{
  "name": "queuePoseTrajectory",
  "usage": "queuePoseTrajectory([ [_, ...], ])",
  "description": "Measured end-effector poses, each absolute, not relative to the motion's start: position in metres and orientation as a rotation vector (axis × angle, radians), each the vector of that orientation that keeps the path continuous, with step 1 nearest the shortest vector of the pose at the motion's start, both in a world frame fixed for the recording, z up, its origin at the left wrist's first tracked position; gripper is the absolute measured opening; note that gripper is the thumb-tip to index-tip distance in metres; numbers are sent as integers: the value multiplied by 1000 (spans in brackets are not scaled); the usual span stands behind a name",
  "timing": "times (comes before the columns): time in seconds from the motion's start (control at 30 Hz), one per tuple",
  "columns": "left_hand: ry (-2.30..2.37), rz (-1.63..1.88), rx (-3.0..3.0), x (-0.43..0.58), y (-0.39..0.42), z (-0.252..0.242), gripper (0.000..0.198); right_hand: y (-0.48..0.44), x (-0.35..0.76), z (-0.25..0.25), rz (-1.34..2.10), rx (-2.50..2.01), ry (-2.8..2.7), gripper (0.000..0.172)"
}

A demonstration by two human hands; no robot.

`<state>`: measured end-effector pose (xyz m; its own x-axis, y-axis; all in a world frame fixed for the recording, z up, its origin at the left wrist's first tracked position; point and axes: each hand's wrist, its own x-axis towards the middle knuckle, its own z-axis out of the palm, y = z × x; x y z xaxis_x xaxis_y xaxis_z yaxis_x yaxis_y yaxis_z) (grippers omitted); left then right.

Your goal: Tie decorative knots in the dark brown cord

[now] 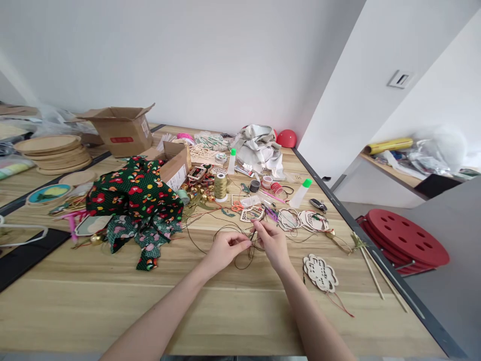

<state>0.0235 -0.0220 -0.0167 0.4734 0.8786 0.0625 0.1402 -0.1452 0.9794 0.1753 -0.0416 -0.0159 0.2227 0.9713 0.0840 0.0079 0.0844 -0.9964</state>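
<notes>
Both hands meet over the middle of the wooden table. My left hand (228,249) pinches a thin dark cord (242,265) between thumb and forefinger. Close beside it, my right hand (272,242) has its fingers pressed together on the same cord. Loops of the cord lie on the table under and left of the hands. Just beyond the fingers is a cut-out wooden plaque (251,214), with purple scissors (271,213) to its right. Cloud-shaped wooden plaques (313,220) lie right of my right hand, and another wooden plaque (320,273) with a red cord sits nearer.
Patterned dark green fabric (137,193) is heaped at left, near a cardboard box (118,131) and stacked round wooden boards (54,150). A gold thread spool (221,187) and green-capped glue bottles (301,193) stand behind the hands. Sticks (376,276) lie along the right edge; red stools (408,238) are beyond.
</notes>
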Motion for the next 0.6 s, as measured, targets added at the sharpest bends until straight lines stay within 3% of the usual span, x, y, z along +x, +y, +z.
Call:
queuePoseTrajectory([
  [0.6, 954, 926, 1372, 19, -21, -10, 26, -44, 169, -17, 1102, -1202, -1164, 35],
])
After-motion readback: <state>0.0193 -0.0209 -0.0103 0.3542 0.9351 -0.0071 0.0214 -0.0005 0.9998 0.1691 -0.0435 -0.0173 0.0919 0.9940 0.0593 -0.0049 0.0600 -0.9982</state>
